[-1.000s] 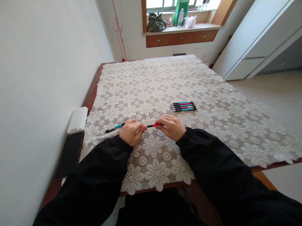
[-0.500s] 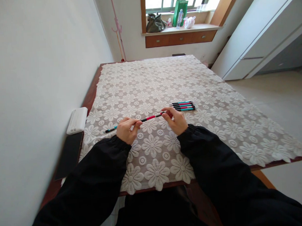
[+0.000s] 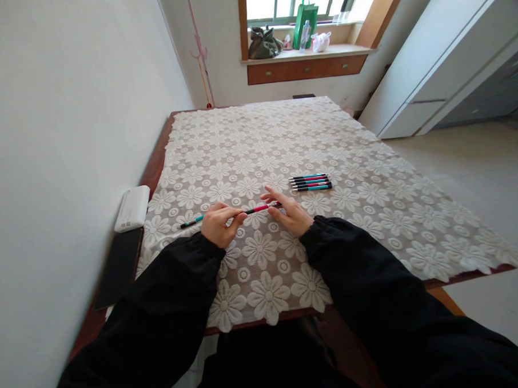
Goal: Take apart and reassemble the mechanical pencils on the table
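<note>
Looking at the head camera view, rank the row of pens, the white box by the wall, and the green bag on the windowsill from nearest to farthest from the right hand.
From the right hand:
1. Row of pens, just beyond it on the tablecloth.
2. White box, far left by the wall.
3. Green bag, far back on the windowsill.

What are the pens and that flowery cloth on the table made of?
The pink pen, held between the left hand and right hand, looks like shiny plastic: bright colour, black ends. The row of pens looks the same. The tablecloth seems to be cream lace; brown shows through the holes between flowers. The table edge looks like reddish wood.
</note>
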The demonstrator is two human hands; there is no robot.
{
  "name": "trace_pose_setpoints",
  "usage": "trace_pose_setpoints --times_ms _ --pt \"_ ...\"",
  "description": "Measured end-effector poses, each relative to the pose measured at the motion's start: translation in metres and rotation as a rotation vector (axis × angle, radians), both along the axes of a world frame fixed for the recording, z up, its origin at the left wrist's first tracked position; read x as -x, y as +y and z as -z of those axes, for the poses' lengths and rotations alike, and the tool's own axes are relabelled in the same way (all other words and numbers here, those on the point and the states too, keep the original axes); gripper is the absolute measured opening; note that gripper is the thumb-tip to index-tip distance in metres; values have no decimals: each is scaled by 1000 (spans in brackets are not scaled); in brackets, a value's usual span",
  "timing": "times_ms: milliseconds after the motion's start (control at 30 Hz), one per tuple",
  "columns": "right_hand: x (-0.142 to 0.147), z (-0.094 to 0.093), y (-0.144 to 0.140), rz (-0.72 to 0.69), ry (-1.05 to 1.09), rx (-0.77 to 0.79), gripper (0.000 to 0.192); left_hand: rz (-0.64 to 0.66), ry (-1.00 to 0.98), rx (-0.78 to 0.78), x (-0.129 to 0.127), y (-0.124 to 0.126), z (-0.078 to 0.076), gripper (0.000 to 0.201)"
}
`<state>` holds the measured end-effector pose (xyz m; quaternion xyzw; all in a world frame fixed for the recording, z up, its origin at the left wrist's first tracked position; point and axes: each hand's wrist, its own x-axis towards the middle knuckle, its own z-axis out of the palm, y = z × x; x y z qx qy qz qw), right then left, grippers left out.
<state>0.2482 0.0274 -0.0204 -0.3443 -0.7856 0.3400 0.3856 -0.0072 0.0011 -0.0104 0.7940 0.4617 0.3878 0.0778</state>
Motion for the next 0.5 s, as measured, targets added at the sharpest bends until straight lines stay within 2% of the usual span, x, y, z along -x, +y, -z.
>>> trace_pose_setpoints --times_ms 133,233,333,500 --pt "0 0 1 6 -45 -55 56 11 24 4 0 0 0 26" --pt "2 -5 0 81 -101 -132 38 -17 40 5 -1 -1 -1 25" --pt "1 -12 -1 146 -123 -279 22 -60 15 18 -2 -2 -4 27" --pt "-3 -17 1 126 -177 -455 21 -50 -8 101 -2 -4 -10 33"
